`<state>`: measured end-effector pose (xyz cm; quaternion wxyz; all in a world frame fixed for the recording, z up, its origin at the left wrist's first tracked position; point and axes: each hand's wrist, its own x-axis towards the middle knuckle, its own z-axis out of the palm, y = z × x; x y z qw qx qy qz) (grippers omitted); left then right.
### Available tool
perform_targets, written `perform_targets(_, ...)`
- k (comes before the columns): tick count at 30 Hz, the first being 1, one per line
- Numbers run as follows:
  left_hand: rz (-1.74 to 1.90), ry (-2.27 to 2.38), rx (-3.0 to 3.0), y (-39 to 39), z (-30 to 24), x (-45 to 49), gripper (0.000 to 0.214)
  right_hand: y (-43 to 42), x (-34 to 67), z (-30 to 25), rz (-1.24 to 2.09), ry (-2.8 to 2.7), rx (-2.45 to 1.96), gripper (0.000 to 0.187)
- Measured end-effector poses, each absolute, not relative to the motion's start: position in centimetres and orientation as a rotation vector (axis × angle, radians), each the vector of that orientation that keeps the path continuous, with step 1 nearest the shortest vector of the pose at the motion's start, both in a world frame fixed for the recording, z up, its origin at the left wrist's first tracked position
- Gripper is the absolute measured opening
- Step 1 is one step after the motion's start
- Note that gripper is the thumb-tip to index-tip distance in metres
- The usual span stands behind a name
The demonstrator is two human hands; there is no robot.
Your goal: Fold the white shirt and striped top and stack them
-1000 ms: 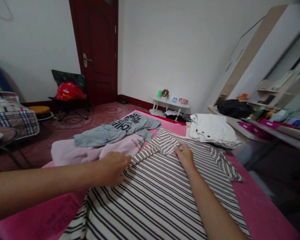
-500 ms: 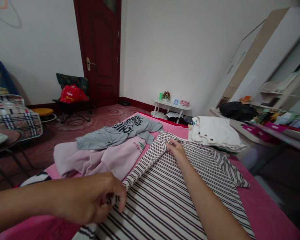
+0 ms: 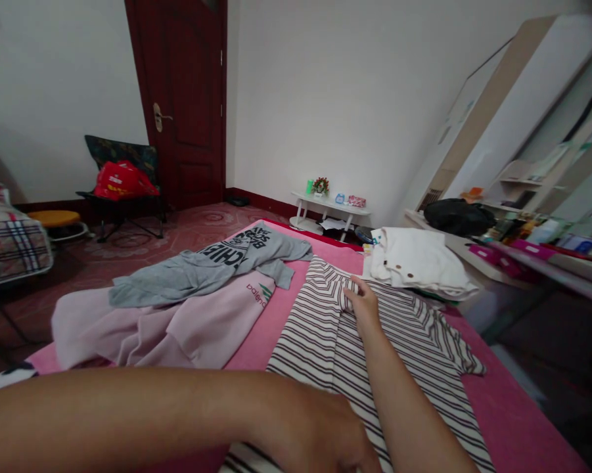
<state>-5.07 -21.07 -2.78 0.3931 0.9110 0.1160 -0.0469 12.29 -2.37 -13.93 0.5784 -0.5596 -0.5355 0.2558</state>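
Observation:
A black-and-white striped shirt (image 3: 424, 341) lies flat on the pink bed cover (image 3: 517, 414), its left side folded over toward the middle. My right hand (image 3: 362, 305) rests on the shirt just below the collar, fingers stretched along the fold, holding nothing. My left hand (image 3: 325, 430) sits low on the shirt's near part at the bottom edge of the view. Its fingers run out of the picture, so its grip is hidden. My left forearm crosses the whole foreground.
A pink sweatshirt (image 3: 192, 328) and a grey printed top (image 3: 202, 266) lie left of the shirt. A white buttoned garment (image 3: 414, 259) lies at the bed's far right corner. Beyond are a cluttered desk (image 3: 522, 259), a small white table (image 3: 330, 205), a chair with a red bag (image 3: 121, 180) and a dark door (image 3: 187, 98).
My left hand took the shirt's left sleeve edge and drew it over toward the middle and toward me; the left side now lies folded. My right hand stayed at the collar and flattened.

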Motion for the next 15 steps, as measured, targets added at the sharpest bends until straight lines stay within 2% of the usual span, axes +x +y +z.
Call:
perform_targets(4, 0.36, 1.252, 2.587, -15.4, -4.2, -2.1, 0.025, -2.2, 12.5, -13.8, 0.53, -1.457, -1.33, 0.046)
perform_targets(6, 0.586, 1.544, 2.559, -12.3, -5.9, -1.6, 0.037, -2.2, 12.3, -13.7, 0.499, -1.506, -1.338, 0.05)
perform_targets(10, 0.687, 1.671, 2.556, -8.2, -10.6, -1.8, 0.05, -3.0, 11.7, -13.3, 0.274, -1.502, -1.376, 0.056)
perform_targets(15, 0.59, 1.664, 2.619, -7.7, -13.7, -2.1, 0.052, -4.1, 11.5, -12.5, 0.127, -1.483, -1.826, 0.046)
